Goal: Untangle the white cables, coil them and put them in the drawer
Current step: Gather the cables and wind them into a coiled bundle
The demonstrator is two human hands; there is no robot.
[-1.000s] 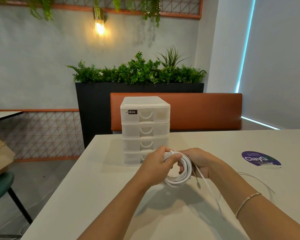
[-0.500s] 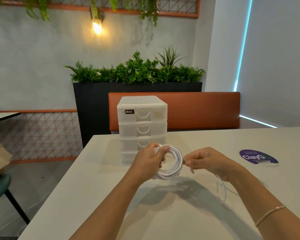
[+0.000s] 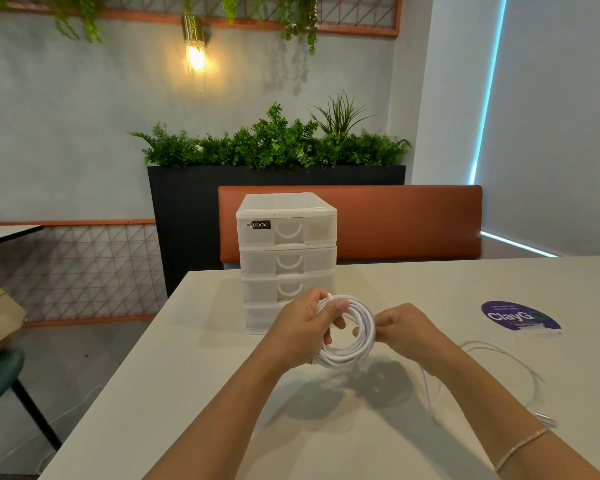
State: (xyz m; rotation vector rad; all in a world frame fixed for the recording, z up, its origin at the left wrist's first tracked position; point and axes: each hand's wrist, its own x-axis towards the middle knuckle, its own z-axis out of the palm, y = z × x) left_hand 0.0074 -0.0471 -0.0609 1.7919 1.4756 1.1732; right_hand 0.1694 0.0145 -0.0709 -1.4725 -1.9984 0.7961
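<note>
Head view, the only one here: a white cable coil (image 3: 349, 332) hangs in the air just above the desk (image 3: 187, 375), in front of the lowest part of a white drawer unit (image 3: 286, 254). The left hand (image 3: 300, 329) grips the coil's left side, its thumb pressed across the top turns and its other fingers (image 3: 329, 336) curled through the ring. The right hand (image 3: 404, 329) meets the coil at its right edge with fingers bent; it seems to pinch a turn or the running strand there, though the exact contact is hidden by the knuckles.

The coil looks light and limp: several round, smooth turns lying loosely side by side, not bound. Smooth sheathing like this will likely slip and spring open if the clamp relaxes, so the safest hold is across all turns at once, thumb on top and fingers through the middle, as the left hand has it. Nothing about it looks fragile, apart from the plug ends, which should not be bent sharply.

A loose white cable (image 3: 499, 358) lies in wide loops on the desk to the right, near a purple round sticker (image 3: 520, 317) and apart from the coil; whether it joins the coil I cannot tell. It is thin and soft, and would best be gathered from one end.

All four drawers of the unit appear closed, so the putting-away step seems not yet begun
</note>
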